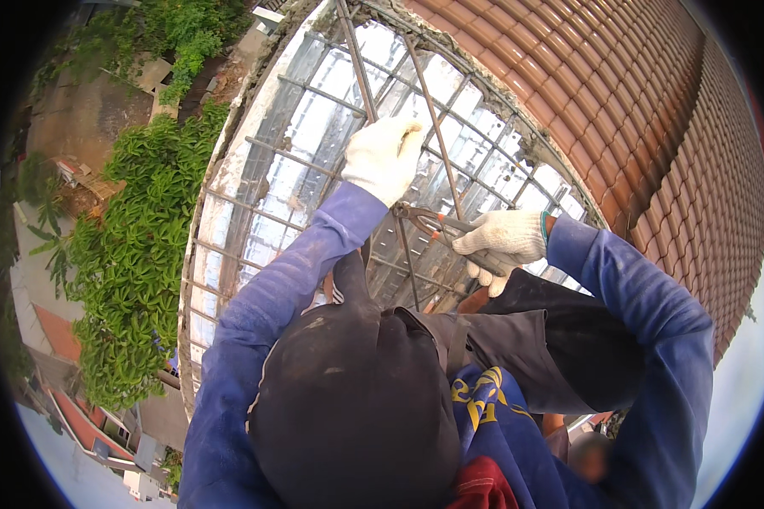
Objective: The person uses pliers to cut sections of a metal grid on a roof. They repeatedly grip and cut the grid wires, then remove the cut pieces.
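My left hand (382,157), in a white knit glove, is closed over the steel bar grid (300,222); what its fingers hold, if anything, is unclear. Below and right of it, my right hand (505,242), also gloved, grips dark pincers (433,219) with orange bands on the handles, their jaws among the crossing bars. Long diagonal rods (424,93) lie across the grid, above a shiny pale corrugated surface (289,127) with a rough cement edge along its sides.
Brown tiled roofing (560,76) rises at the right. Far below on the left are leafy trees (136,220), dirt ground (76,110) and buildings (102,437). My dark-clad legs are folded beneath me. A blurred person (587,458) shows at the lower right.
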The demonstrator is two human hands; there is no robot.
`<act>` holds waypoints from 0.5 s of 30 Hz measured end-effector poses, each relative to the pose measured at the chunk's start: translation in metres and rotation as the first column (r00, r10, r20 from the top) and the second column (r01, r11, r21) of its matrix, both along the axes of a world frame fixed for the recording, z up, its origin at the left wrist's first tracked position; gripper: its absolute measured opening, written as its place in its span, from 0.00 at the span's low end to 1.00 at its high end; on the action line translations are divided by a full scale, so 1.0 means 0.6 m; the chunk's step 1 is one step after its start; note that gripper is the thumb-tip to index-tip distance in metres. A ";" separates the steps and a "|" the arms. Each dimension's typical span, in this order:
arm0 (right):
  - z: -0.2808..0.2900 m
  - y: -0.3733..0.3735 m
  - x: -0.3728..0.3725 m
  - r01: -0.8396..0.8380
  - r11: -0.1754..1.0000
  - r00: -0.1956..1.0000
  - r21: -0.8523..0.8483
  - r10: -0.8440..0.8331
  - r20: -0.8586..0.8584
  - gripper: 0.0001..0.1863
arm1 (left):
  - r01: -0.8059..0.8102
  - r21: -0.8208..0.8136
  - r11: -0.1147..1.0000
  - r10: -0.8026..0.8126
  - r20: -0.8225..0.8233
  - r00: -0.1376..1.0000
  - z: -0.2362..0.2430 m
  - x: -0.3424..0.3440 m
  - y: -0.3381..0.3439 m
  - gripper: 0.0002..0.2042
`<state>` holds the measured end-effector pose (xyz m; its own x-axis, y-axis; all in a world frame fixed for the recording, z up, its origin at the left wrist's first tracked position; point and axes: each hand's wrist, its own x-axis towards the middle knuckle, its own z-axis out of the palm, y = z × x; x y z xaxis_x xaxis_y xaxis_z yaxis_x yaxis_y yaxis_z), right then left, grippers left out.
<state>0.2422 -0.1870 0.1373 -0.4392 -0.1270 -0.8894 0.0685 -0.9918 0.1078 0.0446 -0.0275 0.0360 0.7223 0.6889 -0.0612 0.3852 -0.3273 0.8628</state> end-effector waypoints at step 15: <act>0.028 -0.024 -0.034 -0.799 0.323 0.596 0.507 0.531 0.602 0.40 | -0.304 -0.821 0.484 0.358 -0.132 0.925 -0.004 -0.046 -0.007 0.19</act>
